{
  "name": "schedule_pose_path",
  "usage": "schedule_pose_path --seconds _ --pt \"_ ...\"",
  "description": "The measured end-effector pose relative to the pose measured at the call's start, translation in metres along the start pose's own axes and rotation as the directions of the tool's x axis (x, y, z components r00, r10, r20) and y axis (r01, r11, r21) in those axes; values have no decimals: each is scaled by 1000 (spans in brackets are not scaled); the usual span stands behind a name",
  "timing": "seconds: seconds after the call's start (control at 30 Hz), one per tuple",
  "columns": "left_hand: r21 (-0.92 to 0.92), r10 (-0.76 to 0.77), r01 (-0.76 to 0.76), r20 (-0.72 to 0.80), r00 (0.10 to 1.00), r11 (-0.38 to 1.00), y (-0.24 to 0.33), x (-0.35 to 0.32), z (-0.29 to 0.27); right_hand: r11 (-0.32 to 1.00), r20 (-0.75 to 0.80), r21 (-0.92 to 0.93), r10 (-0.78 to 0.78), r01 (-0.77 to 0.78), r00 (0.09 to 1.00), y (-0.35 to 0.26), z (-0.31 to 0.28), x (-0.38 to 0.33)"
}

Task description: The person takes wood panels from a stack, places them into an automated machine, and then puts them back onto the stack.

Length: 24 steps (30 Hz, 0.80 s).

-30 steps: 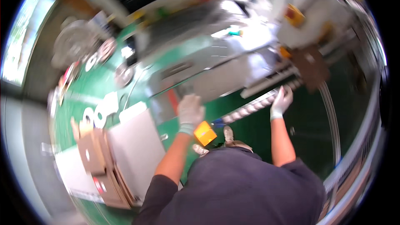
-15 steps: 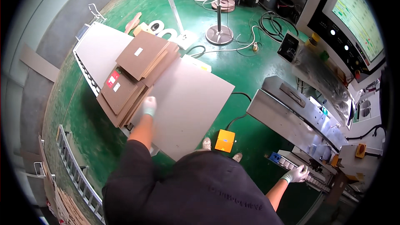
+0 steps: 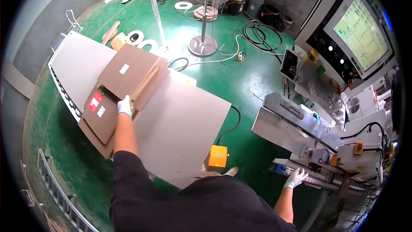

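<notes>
"Where's the left hand (image 3: 125, 105)?"
"Nine o'clock, gloved, at an edge of the brown panel stack (image 3: 128, 79), which lies on the grey table (image 3: 184, 122) towards ten o'clock. Its fingers are partly hidden, so I can't tell whether they grip."
"And the right hand (image 3: 295, 178)?"
"Four o'clock, gloved, fingers loosely parted, beside the roller rail (image 3: 318, 183)."

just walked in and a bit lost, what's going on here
A person wearing gloves stands between some brown boards and a machine. The left hand is at the boards' edge; whether it grips one is unclear. The right hand is out at the track low on the machine. The boards lie piled up, and a yellow box sits on the floor by the person's feet.
</notes>
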State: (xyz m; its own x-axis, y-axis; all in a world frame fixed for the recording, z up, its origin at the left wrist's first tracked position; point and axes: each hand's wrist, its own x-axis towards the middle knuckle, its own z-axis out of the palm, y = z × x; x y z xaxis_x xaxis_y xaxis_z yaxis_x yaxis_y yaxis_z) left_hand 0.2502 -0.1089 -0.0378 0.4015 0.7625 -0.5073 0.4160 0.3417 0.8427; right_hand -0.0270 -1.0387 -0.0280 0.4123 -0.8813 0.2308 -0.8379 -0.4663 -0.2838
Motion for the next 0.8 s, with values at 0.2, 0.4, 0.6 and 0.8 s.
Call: schedule_pose_path --seconds 0.2,0.4,0.6,0.8 --pt "-211 -13 119 444 896 970 -54 -77 -39 998 70 58 34 -38 997 -26 -4 -8" --pt "-568 -93 472 569 817 674 -73 -217 -45 998 8 0 55 -55 998 -18 3 -7" --pt "-524 67 273 540 839 807 -94 -216 -69 990 118 -28 143 -140 983 -71 -24 -25" --pt "-232 78 167 775 627 958 -96 -306 -77 637 335 750 -134 -178 932 -90 -38 -98"
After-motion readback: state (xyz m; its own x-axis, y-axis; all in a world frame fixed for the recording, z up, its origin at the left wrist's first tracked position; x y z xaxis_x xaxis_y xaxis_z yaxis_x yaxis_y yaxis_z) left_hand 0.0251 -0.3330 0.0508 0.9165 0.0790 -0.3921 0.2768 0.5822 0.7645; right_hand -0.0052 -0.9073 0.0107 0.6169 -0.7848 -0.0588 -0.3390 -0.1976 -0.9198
